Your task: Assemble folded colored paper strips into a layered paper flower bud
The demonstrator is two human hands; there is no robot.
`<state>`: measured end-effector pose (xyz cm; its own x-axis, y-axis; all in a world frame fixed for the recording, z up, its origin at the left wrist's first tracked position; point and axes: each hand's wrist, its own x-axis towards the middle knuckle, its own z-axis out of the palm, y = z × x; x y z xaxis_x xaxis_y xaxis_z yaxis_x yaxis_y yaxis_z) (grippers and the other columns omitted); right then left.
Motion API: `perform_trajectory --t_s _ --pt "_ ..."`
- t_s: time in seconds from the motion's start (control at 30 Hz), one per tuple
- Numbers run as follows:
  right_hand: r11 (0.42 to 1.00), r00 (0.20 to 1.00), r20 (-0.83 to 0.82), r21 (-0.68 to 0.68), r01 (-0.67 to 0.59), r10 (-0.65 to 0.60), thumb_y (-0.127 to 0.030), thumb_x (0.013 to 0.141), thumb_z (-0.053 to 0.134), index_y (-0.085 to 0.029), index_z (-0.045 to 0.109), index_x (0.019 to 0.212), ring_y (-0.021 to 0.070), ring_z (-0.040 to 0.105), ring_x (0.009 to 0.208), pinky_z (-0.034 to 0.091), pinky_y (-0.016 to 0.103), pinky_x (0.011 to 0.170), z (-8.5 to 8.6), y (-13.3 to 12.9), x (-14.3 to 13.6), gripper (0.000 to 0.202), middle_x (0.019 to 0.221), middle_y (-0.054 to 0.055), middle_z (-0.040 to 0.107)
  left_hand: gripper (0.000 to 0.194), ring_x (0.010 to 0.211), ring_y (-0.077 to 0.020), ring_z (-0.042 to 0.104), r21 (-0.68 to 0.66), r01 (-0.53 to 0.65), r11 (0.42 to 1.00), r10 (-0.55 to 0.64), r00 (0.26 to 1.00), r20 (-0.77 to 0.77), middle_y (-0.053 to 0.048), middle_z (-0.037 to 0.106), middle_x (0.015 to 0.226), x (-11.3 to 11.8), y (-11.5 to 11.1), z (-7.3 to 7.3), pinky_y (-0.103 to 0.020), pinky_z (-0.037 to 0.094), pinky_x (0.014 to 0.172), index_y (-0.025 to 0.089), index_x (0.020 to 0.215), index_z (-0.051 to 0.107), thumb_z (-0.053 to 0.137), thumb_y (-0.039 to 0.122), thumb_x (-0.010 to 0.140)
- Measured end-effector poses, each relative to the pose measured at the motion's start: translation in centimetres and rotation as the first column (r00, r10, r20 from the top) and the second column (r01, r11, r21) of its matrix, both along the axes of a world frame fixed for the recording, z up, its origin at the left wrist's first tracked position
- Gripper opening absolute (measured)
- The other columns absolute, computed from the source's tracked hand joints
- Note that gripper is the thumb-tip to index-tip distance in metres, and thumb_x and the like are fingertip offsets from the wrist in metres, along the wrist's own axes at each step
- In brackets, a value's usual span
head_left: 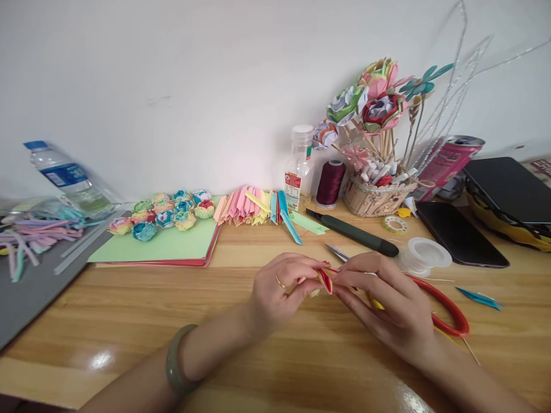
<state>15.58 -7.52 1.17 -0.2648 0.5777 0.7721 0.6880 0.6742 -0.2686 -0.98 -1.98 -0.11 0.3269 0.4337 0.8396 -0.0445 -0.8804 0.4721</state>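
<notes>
My left hand (282, 287), with a ring on one finger, pinches a small folded red and yellow paper piece (326, 281) above the wooden table. From the other side my right hand (387, 298) closes its fingertips on the edge of the same folded paper. Fingers hide part of it. Scissors with red handles (458, 321) lie beneath and beside my right hand, their blades (336, 252) showing past the knuckles. A white spool (426, 255) sits just behind that hand. To its right rests a folded blue paper piece (478, 298).
Paper flowers (185, 219) stand on green sheets (142, 251). Folded strips (247, 206) line the wall beside a glass bottle (299, 166), purple thread (330, 183) and a flower basket (374, 198). A dark-handled cutter (361, 234), phone (460, 234) and water bottle (69, 178) lie around.
</notes>
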Motion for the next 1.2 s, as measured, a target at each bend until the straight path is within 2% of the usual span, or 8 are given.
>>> perform_trajectory --t_s 0.1,0.33,0.47,0.57,0.67,0.9,1.1,1.2 --pt "1.0 0.999 0.031 0.006 -0.012 0.011 -0.003 0.076 0.06 -0.02 0.055 0.092 0.0152 0.057 0.073 0.05 0.028 0.062 0.0 0.0 0.1 0.024 0.078 0.004 0.058 0.009 0.082 -0.0141 0.066 0.045 -0.022 0.999 0.024 0.999 -0.044 -0.009 0.07 0.086 -0.1 0.1 0.0 -0.027 0.054 0.073 0.016 0.083 0.055 0.059 0.01 0.078" --pt "0.999 0.998 0.058 0.031 -0.033 0.031 -0.003 0.078 0.057 -0.02 0.054 0.085 0.0146 0.055 0.072 0.05 0.027 0.061 0.2 0.0 0.4 0.019 0.076 0.003 0.056 0.01 0.083 -0.014 0.064 0.048 -0.043 0.998 0.045 0.998 -0.043 -0.007 0.063 0.089 -0.3 0.2 -0.7 -0.026 0.055 0.073 0.017 0.084 0.054 0.059 0.01 0.077" --pt "0.996 0.982 0.18 0.057 -0.061 0.05 -0.002 0.08 0.052 -0.019 0.054 0.09 0.0166 0.055 0.08 0.049 0.03 0.066 -0.2 0.3 1.0 0.02 0.083 0.006 0.059 0.007 0.085 -0.0136 0.062 0.056 -0.043 0.998 0.046 0.997 -0.055 -0.004 0.055 0.086 -0.5 0.3 -0.9 -0.026 0.054 0.075 0.017 0.077 0.055 0.055 0.01 0.079" --pt "0.995 0.955 0.292 0.071 -0.071 0.048 -0.004 0.084 0.046 -0.019 0.055 0.095 0.0188 0.055 0.087 0.048 0.034 0.071 -0.5 0.3 1.5 0.02 0.088 0.007 0.062 0.008 0.083 -0.0132 0.062 0.113 -0.047 0.992 0.059 0.993 -0.101 -0.003 0.056 0.082 -0.6 0.6 -0.8 -0.025 0.054 0.072 0.018 0.077 0.054 0.055 0.01 0.079" --pt "0.994 0.945 0.324 0.072 -0.078 0.05 -0.008 0.089 0.04 -0.02 0.055 0.096 0.0187 0.057 0.088 0.047 0.033 0.071 -0.6 0.3 1.7 0.02 0.088 0.007 0.064 0.006 0.079 -0.0131 0.061 0.149 -0.074 0.986 0.092 0.989 -0.117 -0.003 0.059 0.078 -0.7 1.0 -0.8 -0.025 0.054 0.069 0.017 0.082 0.054 0.057 0.013 0.079" --pt "0.993 0.974 0.194 -0.037 -0.112 0.117 -0.004 0.085 0.043 -0.021 0.051 0.093 0.0171 0.055 0.081 0.047 0.031 0.069 -1.1 1.1 1.5 0.021 0.086 0.005 0.061 0.006 0.076 -0.013 0.059 0.173 -0.082 0.982 0.118 0.972 -0.206 -0.004 0.059 0.078 -0.8 1.2 -0.8 -0.026 0.051 0.068 0.017 0.084 0.058 0.058 0.015 0.079" --pt "0.946 0.984 -0.033 -0.271 -0.18 0.178 -0.001 0.083 0.045 -0.022 0.047 0.089 0.0167 0.054 0.079 0.047 0.031 0.067 -1.2 1.9 1.4 0.022 0.082 0.004 0.058 0.005 0.066 -0.011 0.056 -0.11 -0.096 0.989 0.066 0.965 -0.253 -0.003 0.056 0.071 -0.5 1.4 -0.8 -0.023 0.048 0.062 0.014 0.078 0.06 0.06 0.019 0.077" --pt "0.931 0.981 -0.072 -0.309 -0.194 0.18 -0.002 0.083 0.046 -0.023 0.047 0.086 0.016 0.055 0.078 0.046 0.03 0.067 -1.1 1.9 1.4 0.022 0.081 0.003 0.057 0.004 0.064 -0.0106 0.055 -0.147 -0.09 0.985 0.051 0.967 -0.249 -0.003 0.056 0.07 -0.5 1.5 -0.9 -0.023 0.047 0.06 0.014 0.077 0.061 0.061 0.018 0.076"
